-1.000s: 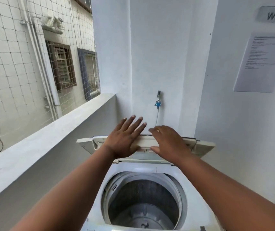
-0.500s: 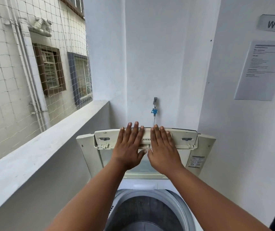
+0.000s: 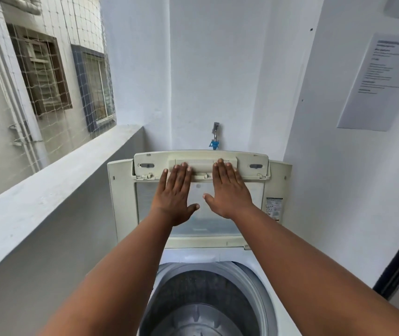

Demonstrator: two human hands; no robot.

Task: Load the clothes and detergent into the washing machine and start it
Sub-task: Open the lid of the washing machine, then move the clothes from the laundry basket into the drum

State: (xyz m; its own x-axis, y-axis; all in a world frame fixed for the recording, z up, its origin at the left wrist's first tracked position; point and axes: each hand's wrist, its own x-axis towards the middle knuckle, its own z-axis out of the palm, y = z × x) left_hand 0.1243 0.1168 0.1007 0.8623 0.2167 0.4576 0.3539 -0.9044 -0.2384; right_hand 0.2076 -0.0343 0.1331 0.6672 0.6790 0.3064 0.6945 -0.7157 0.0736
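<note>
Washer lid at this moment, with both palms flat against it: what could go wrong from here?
1. The lid stands raised, and the left hand and right hand only press on it with straight fingers, gripping nothing. If they let go before it rests securely, it could drop shut over the open drum.
2. The tap sits on the wall just behind the lid's top edge; pushing further back might knock it.
</note>
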